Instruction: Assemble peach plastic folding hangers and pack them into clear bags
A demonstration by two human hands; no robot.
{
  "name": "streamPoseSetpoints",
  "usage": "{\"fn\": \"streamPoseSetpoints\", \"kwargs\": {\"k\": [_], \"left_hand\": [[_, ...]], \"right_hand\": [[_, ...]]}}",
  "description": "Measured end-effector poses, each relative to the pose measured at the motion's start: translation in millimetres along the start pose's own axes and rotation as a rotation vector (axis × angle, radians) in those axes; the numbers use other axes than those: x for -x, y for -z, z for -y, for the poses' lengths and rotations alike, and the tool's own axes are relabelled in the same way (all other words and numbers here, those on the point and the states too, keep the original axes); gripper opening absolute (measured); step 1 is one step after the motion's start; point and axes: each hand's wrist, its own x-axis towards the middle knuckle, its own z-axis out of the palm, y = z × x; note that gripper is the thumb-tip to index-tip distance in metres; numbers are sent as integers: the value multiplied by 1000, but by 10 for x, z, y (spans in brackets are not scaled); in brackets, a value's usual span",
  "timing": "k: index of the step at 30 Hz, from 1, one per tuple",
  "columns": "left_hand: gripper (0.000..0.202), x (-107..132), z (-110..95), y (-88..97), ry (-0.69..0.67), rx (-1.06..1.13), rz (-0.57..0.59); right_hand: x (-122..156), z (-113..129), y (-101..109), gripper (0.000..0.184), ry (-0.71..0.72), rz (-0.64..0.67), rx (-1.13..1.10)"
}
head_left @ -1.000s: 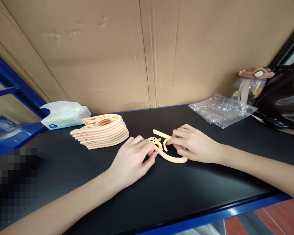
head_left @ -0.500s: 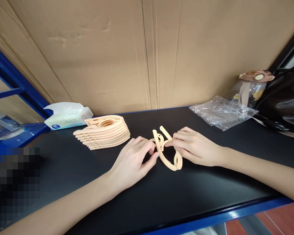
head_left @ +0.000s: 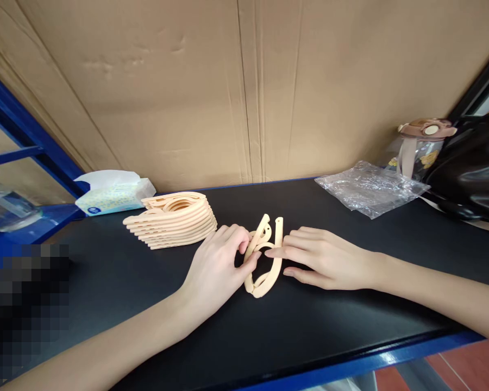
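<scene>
A cream folding clothes hanger (head_left: 271,279) stands between my hands on the black tabletop, its two arms folded up in a narrow V with the curved hook between them. My left hand (head_left: 222,263) pinches the left arm of the hanger between thumb and bent fingers. With fingers stretched out, my right hand (head_left: 326,258) lies at the hanger's right side, its index finger reaching across the right arm. Left of my left hand, a neat stack of matching folded hangers (head_left: 183,231) rests on the table.
A tissue pack (head_left: 114,195) sits behind the stack at the left. On the right lie a crumpled clear plastic bag (head_left: 370,187), a drinking bottle (head_left: 424,144) and a black bag (head_left: 472,168). Brown cardboard (head_left: 167,92) closes off the back; a blue edge (head_left: 350,365) runs along the front.
The hanger has turned, and its lower end has swung left towards me. My right hand has loosened from its right arm and shifted slightly nearer, fingers straighter. My left hand keeps its pinch.
</scene>
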Motion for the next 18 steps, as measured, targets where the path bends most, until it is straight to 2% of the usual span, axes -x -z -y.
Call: {"fn": "streamPoseSetpoints", "kwargs": {"k": [3, 6, 11, 13, 18], "left_hand": [[27, -7, 11, 7, -14, -4, 16], [27, -11, 30, 5, -70, -13, 14], [27, -4, 32, -3, -318, -37, 52], [27, 2, 25, -4, -401, -32, 66], [27, 6, 22, -8, -505, -9, 101]], "right_hand": [[-1, -39, -13, 30, -48, -50, -22], [3, -107, -23, 26, -159, -148, -32], [12, -249, -44, 26, -316, -213, -118], [14, -284, -56, 31, -331, -179, -203], [21, -302, -94, 41, -224, 34, -334]]}}
